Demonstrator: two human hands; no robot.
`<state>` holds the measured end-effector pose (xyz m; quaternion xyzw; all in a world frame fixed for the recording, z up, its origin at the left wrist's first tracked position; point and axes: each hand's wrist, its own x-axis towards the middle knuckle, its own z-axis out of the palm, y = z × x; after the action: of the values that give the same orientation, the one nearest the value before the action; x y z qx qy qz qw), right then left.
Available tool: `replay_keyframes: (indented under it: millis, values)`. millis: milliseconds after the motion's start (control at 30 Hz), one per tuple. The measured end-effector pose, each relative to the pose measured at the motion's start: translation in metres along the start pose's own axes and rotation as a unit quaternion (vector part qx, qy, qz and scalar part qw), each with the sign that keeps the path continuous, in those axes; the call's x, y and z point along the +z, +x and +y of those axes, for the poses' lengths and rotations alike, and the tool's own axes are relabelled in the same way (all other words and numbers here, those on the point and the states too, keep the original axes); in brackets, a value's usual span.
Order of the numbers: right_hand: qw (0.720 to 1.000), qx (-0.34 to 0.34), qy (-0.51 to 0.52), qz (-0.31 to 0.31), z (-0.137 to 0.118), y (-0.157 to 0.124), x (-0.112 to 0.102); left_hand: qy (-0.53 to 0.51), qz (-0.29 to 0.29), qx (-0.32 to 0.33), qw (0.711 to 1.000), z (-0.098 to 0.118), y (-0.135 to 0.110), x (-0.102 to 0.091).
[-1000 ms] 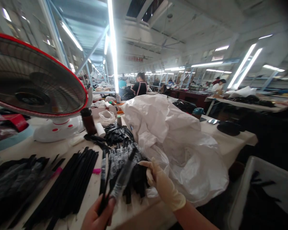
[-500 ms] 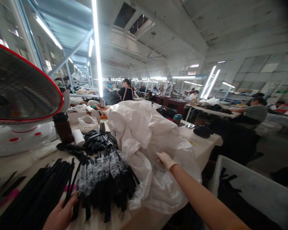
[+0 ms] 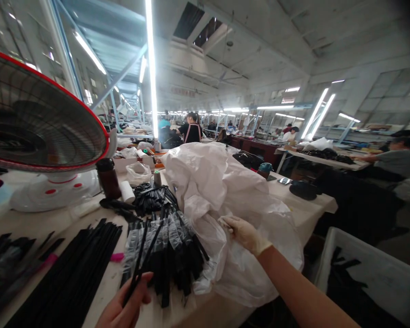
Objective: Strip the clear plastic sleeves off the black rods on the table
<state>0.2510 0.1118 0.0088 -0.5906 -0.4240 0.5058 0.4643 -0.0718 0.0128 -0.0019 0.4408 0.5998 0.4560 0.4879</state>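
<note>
- Surface [image 3: 314, 207]: a long pale worktop that carries everything below, reaching from the near edge to the far corner.
- White plastic bag [image 3: 212, 182]: a large crumpled sack heaped in the middle of the surface, its lower folds spilling over the near edge. It is probably light, limp and slippery, so a bunched fold or the rim gives a surer hold than a flat panel.
- Fan [image 3: 37, 123]: red-rimmed, on a white base at the left.
- White bin [image 3: 379, 273]: beyond the surface at the lower right, with dark pieces inside.
- Loose black strips [image 3: 78, 269]: laid side by side at the near left.
- Sleeved strips [image 3: 172, 241]: a fanned pile in clear wrappers, touching the bag's left folds.
- Right hand [image 3: 244, 234]: gloved, with the fingers pinched together on a fold of the bag.
- Left hand [image 3: 123, 309]: bare, at the near edge, with the fingers closed on the lower end of a thin black strip.
- Thin black strip [image 3: 145, 255]: slanting up over the sleeved pile. It looks light, narrow and flexible; a grip near the middle would probably limit droop.
- Dark bottle [image 3: 107, 180] and white roll [image 3: 127, 192]: standing just beside the fan base.
</note>
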Motion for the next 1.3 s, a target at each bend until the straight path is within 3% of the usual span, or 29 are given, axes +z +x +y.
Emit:
replay_keyframes:
  millis: [167,267,400,533,733,800,900,1033,1100,1200,1300]
  values:
    - [0.981,-0.003,0.193,-0.027,-0.002,-0.062,0.033,0.011,-0.128,0.057,0.99,0.014,-0.024,0.027]
    - [0.957,-0.005,0.287,-0.035,-0.008,-0.073,0.058,0.076,-0.143,0.101,0.982,0.021,-0.035,0.023]
    - [0.964,-0.052,0.253,-0.064,-0.009,-0.072,0.081,0.175,-0.151,0.144,0.962,0.028,-0.038,0.009]
    - [0.982,-0.062,0.173,-0.04,-0.005,-0.073,0.085,0.269,-0.113,0.156,0.944,0.023,-0.029,-0.002]
    - [0.99,-0.107,0.082,-0.03,-0.002,-0.09,0.092,0.375,-0.046,0.187,0.907,0.015,-0.024,0.003]
    - [0.988,-0.088,0.104,-0.071,0.003,-0.1,0.105,0.365,-0.046,0.197,0.909,0.014,-0.024,0.009]
    - [0.979,-0.039,0.129,-0.15,0.013,-0.109,0.124,0.29,-0.089,0.181,0.936,0.009,-0.023,0.015]
    - [0.984,-0.056,0.084,-0.15,0.021,-0.109,0.132,0.148,-0.155,0.084,0.973,-0.005,-0.023,0.011]
    - [0.982,-0.075,0.074,-0.156,0.023,-0.112,0.135,0.103,-0.128,0.071,0.984,-0.008,-0.023,0.01]
    - [0.967,-0.074,0.09,-0.228,0.023,-0.12,0.138,0.074,-0.089,0.078,0.99,-0.003,-0.024,0.011]
    - [0.96,-0.056,0.098,-0.257,0.014,-0.118,0.127,0.074,-0.082,0.06,0.992,0.003,-0.026,0.008]
